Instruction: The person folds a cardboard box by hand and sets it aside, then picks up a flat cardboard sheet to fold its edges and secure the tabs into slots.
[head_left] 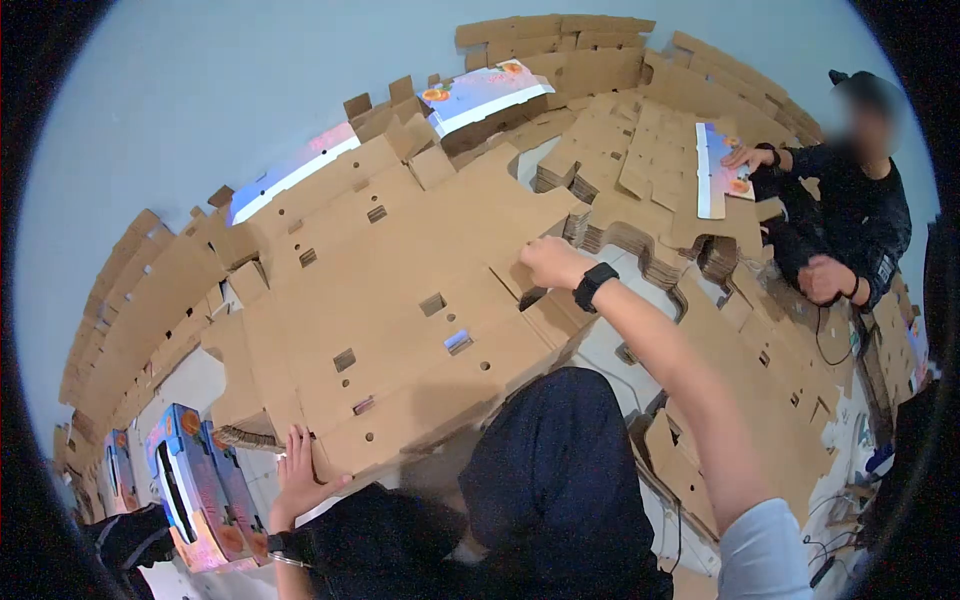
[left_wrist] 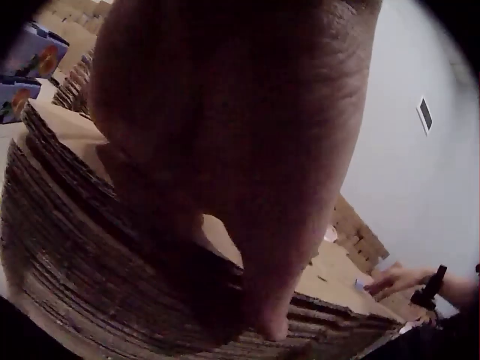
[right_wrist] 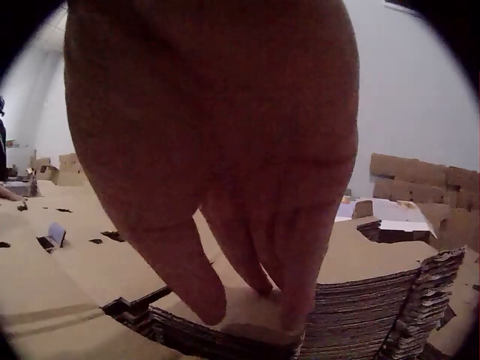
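A large stack of flat cardboard sheets (head_left: 400, 285) with cut slots and holes lies before the person. The left hand (head_left: 305, 478) rests at its near left corner, fingers spread; in the left wrist view, the thumb of this hand (left_wrist: 232, 142) hangs over the layered edge (left_wrist: 82, 255). At the stack's right end, the right hand (head_left: 552, 262) touches the top sheet beside a long slot. In the right wrist view, the fingers of this hand (right_wrist: 217, 165) point down, loosely bent, with their tips on the cardboard (right_wrist: 255, 311). A small purple piece (head_left: 456, 339) sits at one slot.
Another person (head_left: 860, 200) sits at the right, one hand on a printed panel (head_left: 712, 172). More cardboard stacks (head_left: 740, 370) lie on the right, and others line the wall. Printed boxes (head_left: 195, 480) stand at the lower left. Cables lie at the lower right.
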